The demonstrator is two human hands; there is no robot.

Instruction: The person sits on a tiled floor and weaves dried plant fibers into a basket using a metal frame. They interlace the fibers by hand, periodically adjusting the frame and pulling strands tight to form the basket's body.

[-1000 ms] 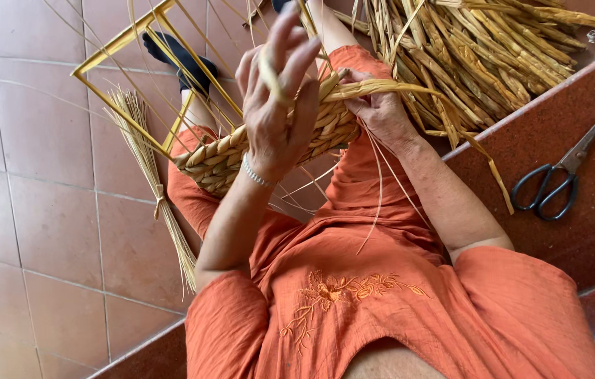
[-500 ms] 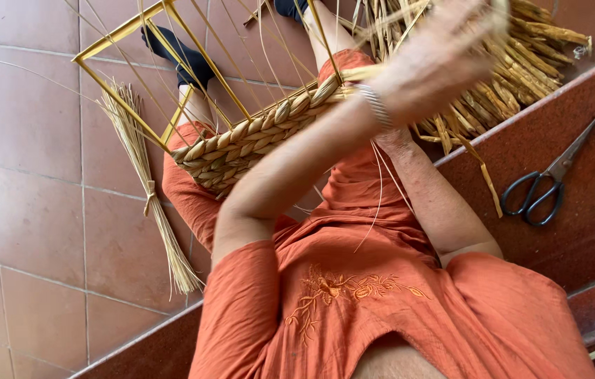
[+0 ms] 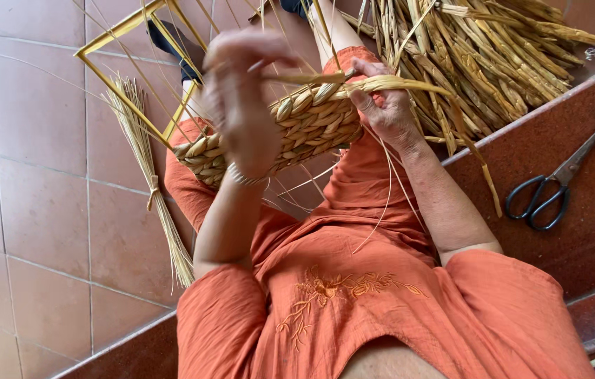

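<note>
So up close it's all orange tunic (image 3: 353, 309), the person sitting with a half-woven basket (image 3: 297, 130) resting across the lap. The left hand (image 3: 241, 98) hangs over the basket's near side, fingers curled around a flat straw strand (image 3: 304, 78) that runs off toward 3 o'clock. The right hand (image 3: 385, 105) is closed on the basket's rim at the 3 o'clock end, pinching a bent strand there. Thin yellow frame rods (image 3: 118, 67) stick out toward 10 o'clock. On the tiled floor (image 3: 23, 210) at 9 o'clock lies a tied straw bundle (image 3: 150, 168). Black scissors (image 3: 553, 186) sit on the red step (image 3: 592, 231) at 3 o'clock, and a loose pile of straw (image 3: 494, 56) lies at 1 o'clock.
</note>
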